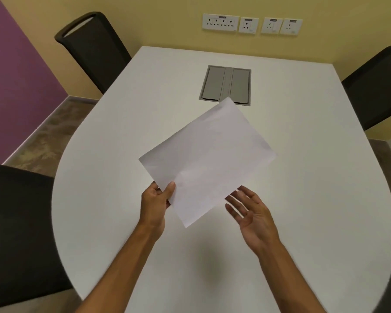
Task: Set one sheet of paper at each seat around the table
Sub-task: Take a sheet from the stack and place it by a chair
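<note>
A white sheaf of paper point(209, 159) hangs tilted above the middle of the white table point(113, 141); I cannot tell how many sheets it holds. My left hand point(156, 202) pinches its near left corner, thumb on top. My right hand point(251, 213) is palm up with fingers spread at the paper's near right edge, fingertips just at or under it. Three dark chairs stand at the table: far left point(95, 48), near left point(16, 227) and right point(375, 86). No paper lies on the tabletop.
A grey cable hatch point(215, 85) is set into the table's far middle, partly behind the paper's far corner. White wall sockets point(251, 24) line the yellow wall. A purple wall and brown floor lie to the left.
</note>
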Demonstrator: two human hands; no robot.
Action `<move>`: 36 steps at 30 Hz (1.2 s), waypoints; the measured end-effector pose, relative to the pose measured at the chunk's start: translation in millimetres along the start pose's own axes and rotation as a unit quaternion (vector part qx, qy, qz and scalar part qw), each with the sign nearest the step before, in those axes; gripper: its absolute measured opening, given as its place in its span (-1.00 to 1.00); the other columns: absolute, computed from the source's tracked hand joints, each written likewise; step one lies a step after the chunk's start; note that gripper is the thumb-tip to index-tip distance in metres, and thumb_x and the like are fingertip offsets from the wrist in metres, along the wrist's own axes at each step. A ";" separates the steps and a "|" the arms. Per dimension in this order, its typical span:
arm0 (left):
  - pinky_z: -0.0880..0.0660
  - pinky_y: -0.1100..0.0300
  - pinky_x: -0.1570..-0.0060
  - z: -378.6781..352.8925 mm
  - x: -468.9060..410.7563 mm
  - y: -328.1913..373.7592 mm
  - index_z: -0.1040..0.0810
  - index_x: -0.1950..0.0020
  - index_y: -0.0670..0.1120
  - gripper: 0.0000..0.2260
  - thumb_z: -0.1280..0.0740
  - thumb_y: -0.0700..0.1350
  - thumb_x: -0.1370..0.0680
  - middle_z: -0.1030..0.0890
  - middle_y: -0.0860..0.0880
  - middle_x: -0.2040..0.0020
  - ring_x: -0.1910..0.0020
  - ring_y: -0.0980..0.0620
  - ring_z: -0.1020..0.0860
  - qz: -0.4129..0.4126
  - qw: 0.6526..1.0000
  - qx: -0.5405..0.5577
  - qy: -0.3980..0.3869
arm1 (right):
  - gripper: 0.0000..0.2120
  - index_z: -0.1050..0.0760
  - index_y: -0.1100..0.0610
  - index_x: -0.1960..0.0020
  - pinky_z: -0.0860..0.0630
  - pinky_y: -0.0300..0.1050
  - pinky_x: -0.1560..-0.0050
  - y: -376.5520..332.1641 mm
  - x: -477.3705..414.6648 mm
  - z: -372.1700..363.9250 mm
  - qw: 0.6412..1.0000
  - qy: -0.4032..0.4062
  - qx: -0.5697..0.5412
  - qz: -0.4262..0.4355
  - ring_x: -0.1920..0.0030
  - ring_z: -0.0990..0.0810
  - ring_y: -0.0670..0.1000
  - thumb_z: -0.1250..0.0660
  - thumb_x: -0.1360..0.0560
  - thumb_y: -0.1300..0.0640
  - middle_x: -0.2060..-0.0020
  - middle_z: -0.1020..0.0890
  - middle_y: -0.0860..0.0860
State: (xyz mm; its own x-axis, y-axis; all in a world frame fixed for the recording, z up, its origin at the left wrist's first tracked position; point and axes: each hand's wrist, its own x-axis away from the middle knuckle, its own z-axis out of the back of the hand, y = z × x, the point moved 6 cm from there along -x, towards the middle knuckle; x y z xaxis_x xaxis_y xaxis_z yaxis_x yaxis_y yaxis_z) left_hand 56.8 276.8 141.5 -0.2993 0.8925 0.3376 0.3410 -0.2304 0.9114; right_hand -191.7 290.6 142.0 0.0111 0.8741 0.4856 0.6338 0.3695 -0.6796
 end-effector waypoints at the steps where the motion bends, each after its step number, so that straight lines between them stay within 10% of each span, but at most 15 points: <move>1: -0.63 0.29 0.13 8.8 5.5 0.1 -0.63 -0.13 0.01 -0.83 -0.35 -0.22 -0.62 -0.76 0.08 -0.02 0.01 0.09 -0.72 0.002 1.000 -0.007 -0.001 | -0.66 -0.57 0.15 -0.17 -0.59 0.05 -0.15 -5.2 2.2 3.4 1.000 0.001 0.003 0.006 -0.03 -0.72 0.12 -0.44 -0.40 0.19 0.01 -0.72 0.13; 7: -0.65 0.20 0.03 65.5 41.6 -3.8 -0.60 -0.27 -0.04 -0.77 -0.35 -0.17 -0.62 -0.74 0.02 -0.12 -0.06 0.00 -0.72 0.009 0.998 -0.056 -0.003 | -0.93 -0.59 0.08 0.13 -0.67 -0.02 0.06 -19.0 7.6 18.4 0.999 -0.001 0.032 0.018 0.19 -0.70 0.03 -0.46 -0.43 0.13 0.22 -0.69 0.01; 21: -0.59 0.03 0.03 196.1 30.5 -13.3 -0.61 0.09 -0.15 -0.85 -0.41 -0.08 -0.59 -0.72 0.01 0.21 0.15 -0.08 -0.67 0.046 0.981 -0.120 0.148 | -0.85 -0.61 0.29 -0.08 -0.68 -0.12 0.20 68.3 -16.0 -16.9 0.955 -0.003 0.296 -0.024 0.24 -0.71 0.17 -0.41 -0.51 0.33 0.08 -0.72 0.21; 26: -0.57 -0.10 -0.14 238.6 -7.1 -11.2 -0.58 -0.02 -0.05 -0.93 -0.35 -0.08 -0.64 -0.67 -0.11 -0.08 -0.05 -0.13 -0.63 0.069 0.971 -0.146 0.177 | -0.84 -0.61 0.31 -0.07 -0.67 -0.17 0.23 112.3 -46.9 -47.7 0.956 0.014 0.291 -0.030 0.30 -0.69 0.15 -0.41 -0.49 0.40 0.17 -0.73 0.19; 31: -0.36 -0.08 -0.42 280.7 -51.0 -17.2 -0.13 -0.61 0.01 -0.19 -0.51 0.07 -0.49 -0.33 -0.07 -0.55 -0.49 -0.12 -0.36 0.071 0.951 -0.265 0.141 | -0.83 -0.59 0.30 -0.08 -0.65 -0.19 0.29 158.3 -88.6 -79.5 0.954 0.030 0.296 -0.043 0.33 -0.70 0.11 -0.40 -0.50 0.40 0.14 -0.71 0.19; 36: 0.03 -0.08 -0.60 303.5 -88.1 -37.0 0.14 -0.67 0.03 0.00 -0.47 0.22 -0.47 0.12 0.01 -0.68 -0.65 -0.03 0.10 -0.012 0.861 -0.508 0.026 | -0.81 -0.59 0.28 -0.10 -0.65 -0.20 0.31 198.0 -126.2 -97.8 0.941 0.045 0.332 -0.047 0.31 -0.70 0.12 -0.39 -0.50 0.40 0.09 -0.70 0.20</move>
State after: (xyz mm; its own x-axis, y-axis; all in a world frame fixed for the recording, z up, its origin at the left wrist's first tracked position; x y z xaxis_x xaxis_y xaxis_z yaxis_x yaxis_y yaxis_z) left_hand 341.0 324.4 6.6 -0.3444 0.8893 0.3011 -0.6129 -0.4559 0.6454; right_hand 8.0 222.6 -0.1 0.0643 0.8080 0.5857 0.0117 0.5862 -0.8101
